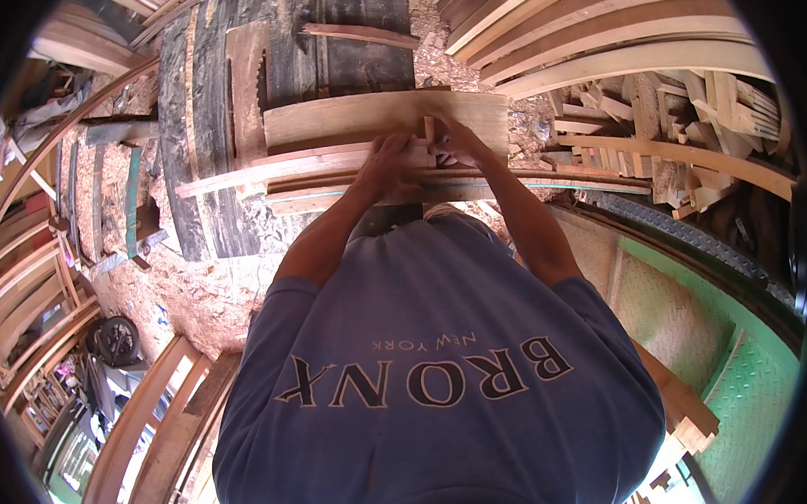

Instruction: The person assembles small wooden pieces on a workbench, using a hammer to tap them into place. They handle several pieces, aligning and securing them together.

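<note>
A long, pale wooden strip lies crosswise in front of me over a wide plank. My left hand is closed over this strip near its right end, fingers bent across the top. At that end my right hand pinches a small reddish wooden piece standing up against the strip. Its lower part is hidden by my fingers. Closer to my body, thin darker wooden strips run alongside and stick out far to the right.
Beneath the plank is a dark, worn bench top with a loose reddish stick on it. Long boards are stacked at the far right, above heaped offcuts. Wood shavings cover the floor. A green metal panel stands at right.
</note>
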The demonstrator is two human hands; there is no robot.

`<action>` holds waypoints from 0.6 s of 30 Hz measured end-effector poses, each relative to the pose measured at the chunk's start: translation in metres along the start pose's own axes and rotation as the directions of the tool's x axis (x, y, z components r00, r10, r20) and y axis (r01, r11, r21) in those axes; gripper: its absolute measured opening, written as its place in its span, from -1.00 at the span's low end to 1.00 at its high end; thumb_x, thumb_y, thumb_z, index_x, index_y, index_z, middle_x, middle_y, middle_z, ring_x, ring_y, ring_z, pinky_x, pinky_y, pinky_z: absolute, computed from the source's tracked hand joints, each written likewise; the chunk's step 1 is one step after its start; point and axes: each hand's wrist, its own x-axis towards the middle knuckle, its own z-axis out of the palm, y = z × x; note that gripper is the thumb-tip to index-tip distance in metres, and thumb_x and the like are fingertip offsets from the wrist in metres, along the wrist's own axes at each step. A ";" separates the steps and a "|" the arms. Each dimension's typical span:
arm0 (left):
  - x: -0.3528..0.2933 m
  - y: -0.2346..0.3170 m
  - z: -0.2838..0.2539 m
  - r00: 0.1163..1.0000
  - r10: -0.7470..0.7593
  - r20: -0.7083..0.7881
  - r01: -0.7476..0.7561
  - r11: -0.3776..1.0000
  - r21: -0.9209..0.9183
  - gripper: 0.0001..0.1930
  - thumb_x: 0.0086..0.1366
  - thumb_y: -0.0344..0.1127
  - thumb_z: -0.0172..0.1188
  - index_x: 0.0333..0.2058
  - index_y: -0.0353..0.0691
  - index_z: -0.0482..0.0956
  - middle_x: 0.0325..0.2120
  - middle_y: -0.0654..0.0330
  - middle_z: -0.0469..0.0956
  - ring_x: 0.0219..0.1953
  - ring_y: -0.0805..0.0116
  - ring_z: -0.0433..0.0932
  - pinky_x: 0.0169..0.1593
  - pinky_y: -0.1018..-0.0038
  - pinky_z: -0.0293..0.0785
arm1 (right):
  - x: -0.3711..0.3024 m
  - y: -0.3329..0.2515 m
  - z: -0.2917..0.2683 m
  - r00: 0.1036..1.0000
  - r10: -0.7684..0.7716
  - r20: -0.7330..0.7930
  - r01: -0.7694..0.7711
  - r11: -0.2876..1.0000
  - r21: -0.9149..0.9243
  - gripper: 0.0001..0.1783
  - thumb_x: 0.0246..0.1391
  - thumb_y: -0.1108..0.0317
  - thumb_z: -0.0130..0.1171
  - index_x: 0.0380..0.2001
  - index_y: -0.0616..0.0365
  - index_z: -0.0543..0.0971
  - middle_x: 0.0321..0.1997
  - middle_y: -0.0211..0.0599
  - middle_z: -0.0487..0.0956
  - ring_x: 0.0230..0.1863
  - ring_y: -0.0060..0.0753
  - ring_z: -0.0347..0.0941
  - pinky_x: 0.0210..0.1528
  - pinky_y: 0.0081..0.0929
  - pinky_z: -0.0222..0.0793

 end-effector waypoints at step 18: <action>-0.006 0.023 -0.015 0.994 -0.007 -0.108 0.002 0.999 -0.047 0.02 -0.12 0.20 0.46 0.24 -0.28 0.29 0.23 -0.07 0.28 0.33 -0.08 0.19 0.41 0.03 0.02 | 0.005 0.002 -0.011 0.997 -0.058 0.050 0.063 0.993 -0.095 -0.08 -0.02 0.46 0.42 0.37 0.04 0.16 -0.29 -0.04 0.61 -0.36 -0.31 0.62 -0.36 -0.41 0.60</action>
